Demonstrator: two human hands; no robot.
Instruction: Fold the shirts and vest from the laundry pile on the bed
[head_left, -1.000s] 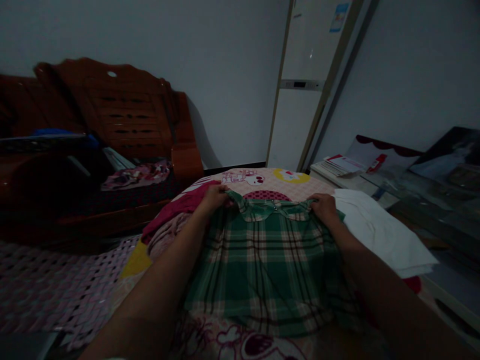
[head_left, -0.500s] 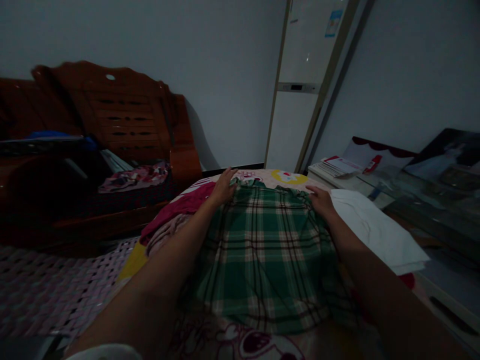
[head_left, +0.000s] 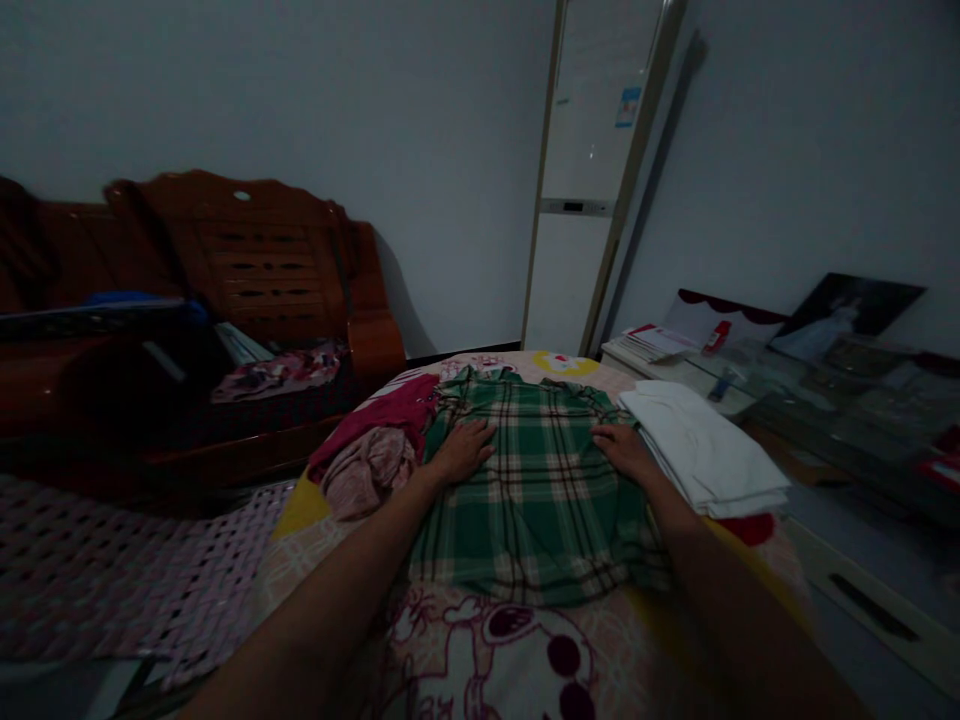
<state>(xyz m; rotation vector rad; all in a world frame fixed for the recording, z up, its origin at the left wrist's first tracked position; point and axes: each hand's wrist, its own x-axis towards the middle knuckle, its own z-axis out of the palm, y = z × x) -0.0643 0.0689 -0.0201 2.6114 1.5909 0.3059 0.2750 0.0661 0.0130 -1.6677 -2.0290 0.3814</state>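
A green plaid shirt (head_left: 536,480) lies flat on a pink cartoon-print bedsheet (head_left: 480,660). My left hand (head_left: 463,450) rests palm down on the shirt's left side, fingers stretched out. My right hand (head_left: 622,447) lies flat on its right side, fingers apart. Neither hand holds anything. A crumpled magenta garment (head_left: 390,415) and a pale pink one (head_left: 371,470) sit just left of the shirt. A folded white cloth (head_left: 705,455) lies just right of it.
A dark wooden bench (head_left: 247,290) with clothes and clutter stands at the left. A tall white floor air conditioner (head_left: 581,190) stands in the corner. At the right, a low glass-topped table (head_left: 817,390) carries papers and a framed picture. A woven mat (head_left: 112,580) covers the left foreground.
The shirt's collar end was pushed away and laid flat. Both hands then slid back toward me from the collar to the middle of the shirt, now lying flat on it.
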